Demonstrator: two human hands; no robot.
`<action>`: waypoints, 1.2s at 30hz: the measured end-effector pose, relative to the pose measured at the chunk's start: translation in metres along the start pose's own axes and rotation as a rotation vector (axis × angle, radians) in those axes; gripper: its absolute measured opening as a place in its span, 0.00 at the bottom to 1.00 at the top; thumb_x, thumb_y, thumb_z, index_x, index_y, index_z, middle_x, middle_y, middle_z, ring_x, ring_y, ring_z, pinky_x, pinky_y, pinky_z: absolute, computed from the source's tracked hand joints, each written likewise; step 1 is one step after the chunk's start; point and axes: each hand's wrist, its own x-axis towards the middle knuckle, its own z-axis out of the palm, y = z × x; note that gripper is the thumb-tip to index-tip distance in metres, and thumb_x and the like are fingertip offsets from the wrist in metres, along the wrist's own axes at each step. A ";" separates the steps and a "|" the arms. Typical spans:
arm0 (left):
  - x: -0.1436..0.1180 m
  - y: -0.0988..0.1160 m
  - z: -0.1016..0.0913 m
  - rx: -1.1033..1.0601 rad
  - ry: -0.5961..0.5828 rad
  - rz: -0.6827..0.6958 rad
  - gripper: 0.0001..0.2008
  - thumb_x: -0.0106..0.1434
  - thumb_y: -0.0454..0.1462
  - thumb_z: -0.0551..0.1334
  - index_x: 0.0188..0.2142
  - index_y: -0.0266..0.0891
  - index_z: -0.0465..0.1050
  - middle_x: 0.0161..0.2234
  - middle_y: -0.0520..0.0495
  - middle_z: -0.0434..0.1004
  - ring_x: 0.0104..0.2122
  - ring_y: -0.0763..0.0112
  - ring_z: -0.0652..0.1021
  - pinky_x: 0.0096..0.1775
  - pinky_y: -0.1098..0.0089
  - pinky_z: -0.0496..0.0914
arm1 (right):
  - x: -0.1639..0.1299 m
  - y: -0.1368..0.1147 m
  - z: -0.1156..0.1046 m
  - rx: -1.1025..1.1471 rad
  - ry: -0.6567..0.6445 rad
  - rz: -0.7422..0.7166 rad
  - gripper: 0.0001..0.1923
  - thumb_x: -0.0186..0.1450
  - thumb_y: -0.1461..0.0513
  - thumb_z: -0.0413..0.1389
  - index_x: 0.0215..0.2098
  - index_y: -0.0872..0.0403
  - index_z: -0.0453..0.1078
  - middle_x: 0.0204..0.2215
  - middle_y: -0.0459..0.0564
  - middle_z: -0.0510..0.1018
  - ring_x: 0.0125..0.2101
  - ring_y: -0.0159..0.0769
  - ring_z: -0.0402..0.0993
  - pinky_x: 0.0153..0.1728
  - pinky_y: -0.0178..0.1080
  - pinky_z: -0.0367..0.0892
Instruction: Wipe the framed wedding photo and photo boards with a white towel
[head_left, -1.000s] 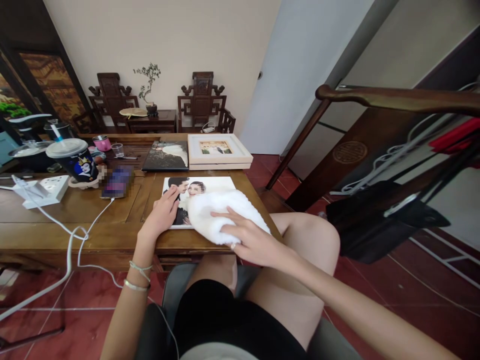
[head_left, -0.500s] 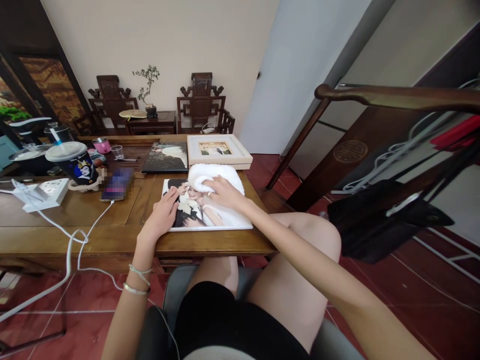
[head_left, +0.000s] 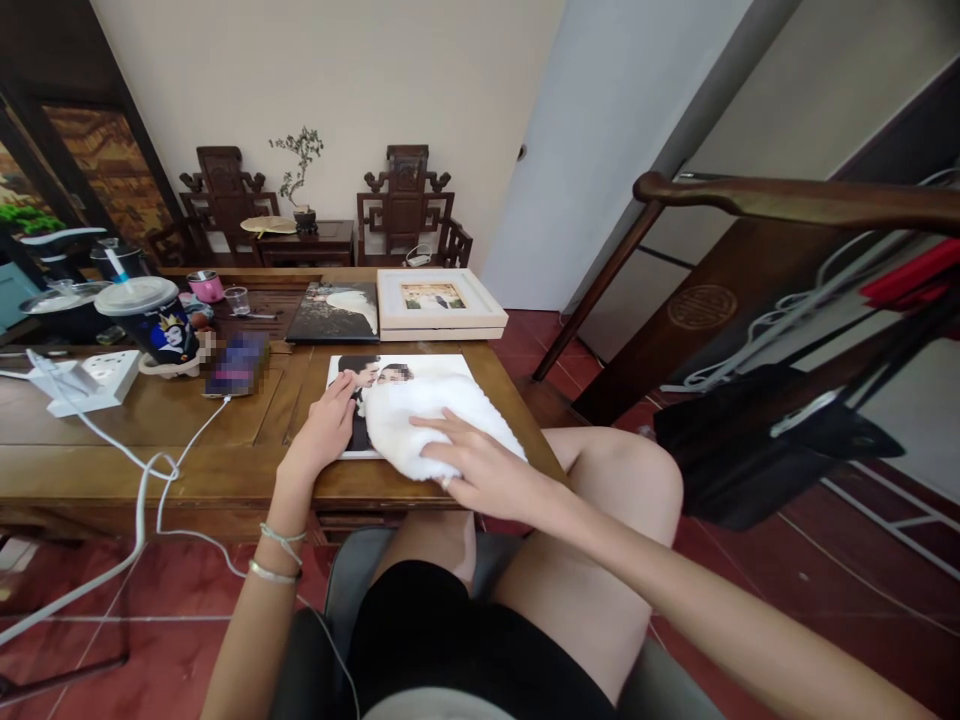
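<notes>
A large photo print point(head_left: 442, 368) lies flat at the near edge of the wooden table point(head_left: 187, 440). My left hand point(head_left: 324, 432) rests flat on its left edge, fingers spread, pinning it down. My right hand point(head_left: 480, 470) presses a fluffy white cloth point(head_left: 427, 420) onto the near part of the print, fingers over the cloth's front. The cloth covers most of the picture's lower half.
Behind the print lie a dark photo album point(head_left: 334, 312) and a white framed photo point(head_left: 438, 302). To the left stand a lidded cup point(head_left: 150, 320), a phone point(head_left: 236, 365) on a cable, a white power strip point(head_left: 82, 382). A dark wooden rail point(head_left: 795, 200) stands to the right.
My right hand has drawn the cloth from the far part of the print back toward me, after pushing it away half a second earlier. My left hand stays put.
</notes>
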 end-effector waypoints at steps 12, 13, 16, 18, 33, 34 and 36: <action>0.002 -0.003 -0.003 -0.005 0.008 0.029 0.25 0.69 0.36 0.44 0.64 0.35 0.60 0.67 0.40 0.57 0.67 0.63 0.57 0.66 0.57 0.54 | 0.091 0.058 0.009 -0.148 0.042 0.158 0.22 0.60 0.71 0.48 0.50 0.57 0.72 0.54 0.63 0.73 0.56 0.52 0.66 0.57 0.57 0.55; 0.002 -0.003 -0.003 -0.005 0.012 0.035 0.25 0.69 0.36 0.44 0.64 0.35 0.60 0.67 0.41 0.57 0.67 0.63 0.58 0.66 0.58 0.54 | 0.088 0.052 0.010 -0.156 0.033 0.147 0.23 0.60 0.71 0.48 0.52 0.58 0.72 0.56 0.65 0.71 0.58 0.53 0.64 0.58 0.59 0.54; 0.002 -0.003 -0.003 0.003 0.003 0.036 0.26 0.69 0.36 0.44 0.64 0.33 0.60 0.67 0.39 0.57 0.67 0.62 0.58 0.66 0.58 0.53 | 0.065 0.028 0.013 -0.136 -0.008 0.094 0.24 0.59 0.73 0.49 0.52 0.59 0.71 0.58 0.68 0.69 0.63 0.53 0.58 0.61 0.62 0.49; 0.003 -0.003 -0.004 0.008 -0.011 0.028 0.26 0.69 0.35 0.44 0.64 0.32 0.59 0.67 0.38 0.56 0.67 0.62 0.57 0.66 0.57 0.53 | 0.043 0.012 0.012 -0.098 -0.028 0.050 0.24 0.58 0.73 0.50 0.51 0.58 0.72 0.59 0.67 0.69 0.65 0.52 0.56 0.63 0.62 0.47; 0.001 -0.006 0.002 -0.019 0.017 0.004 0.25 0.69 0.35 0.45 0.64 0.39 0.59 0.67 0.41 0.56 0.67 0.62 0.57 0.65 0.53 0.54 | -0.008 0.045 -0.012 -0.136 0.051 0.276 0.21 0.55 0.74 0.47 0.43 0.59 0.73 0.55 0.64 0.73 0.59 0.52 0.65 0.59 0.57 0.57; 0.001 -0.006 0.003 -0.021 0.021 0.002 0.25 0.69 0.35 0.45 0.64 0.38 0.60 0.67 0.41 0.57 0.67 0.62 0.57 0.65 0.53 0.54 | -0.001 0.045 -0.011 -0.147 0.051 0.300 0.22 0.56 0.74 0.47 0.45 0.59 0.73 0.54 0.64 0.74 0.59 0.52 0.65 0.59 0.58 0.57; 0.001 -0.003 0.001 -0.036 0.036 0.006 0.25 0.69 0.36 0.46 0.63 0.36 0.61 0.66 0.39 0.58 0.67 0.61 0.58 0.65 0.54 0.55 | 0.014 0.039 -0.005 -0.171 0.041 0.322 0.22 0.58 0.73 0.48 0.47 0.59 0.73 0.53 0.65 0.75 0.61 0.54 0.63 0.58 0.61 0.55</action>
